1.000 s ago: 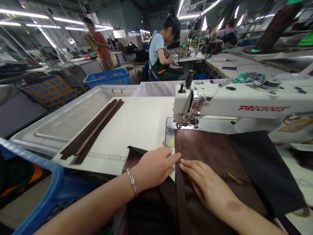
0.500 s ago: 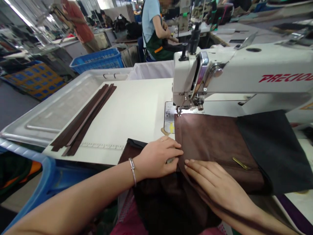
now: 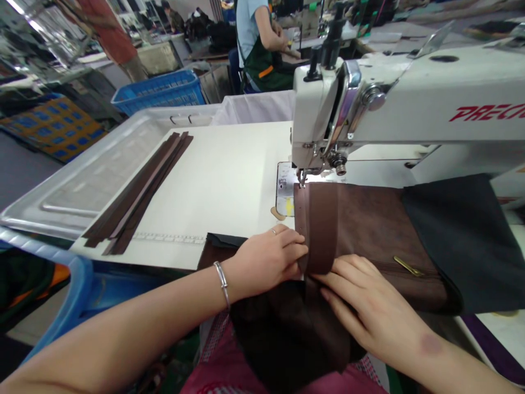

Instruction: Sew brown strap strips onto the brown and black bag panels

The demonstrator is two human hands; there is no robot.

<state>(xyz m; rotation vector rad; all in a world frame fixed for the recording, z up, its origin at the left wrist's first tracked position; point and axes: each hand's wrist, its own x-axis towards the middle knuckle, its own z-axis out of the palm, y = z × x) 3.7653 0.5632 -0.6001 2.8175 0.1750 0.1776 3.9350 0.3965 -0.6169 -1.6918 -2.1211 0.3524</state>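
A brown leather panel (image 3: pixel 369 219) lies under the sewing machine's presser foot (image 3: pixel 302 178), its near part hanging over the table edge toward my lap. A narrow brown leather strip (image 3: pixel 322 224) lies along the panel's left edge, its far end near the foot. My left hand (image 3: pixel 266 257), a bracelet at its wrist, has its fingers curled onto the panel's edge left of the strip. My right hand (image 3: pixel 365 298) pinches the strip where it bends near the table edge; its thumb is partly under the leather. A brass zipper pull (image 3: pixel 408 266) sits on the panel's right part.
The white sewing machine (image 3: pixel 410 109) stands over the work at right. Several brown strips (image 3: pixel 139 191) rest on the white tabletop (image 3: pixel 229 180) at left. Black fabric (image 3: pixel 463 246) adjoins the panel. A blue basket (image 3: pixel 159 93) and a seated co-worker (image 3: pixel 258 49) are beyond.
The strip now lies flat along the panel's left edge up to the foot; before, it trailed under my right forearm. My right hand has shifted slightly right. The view has tilted slightly down.
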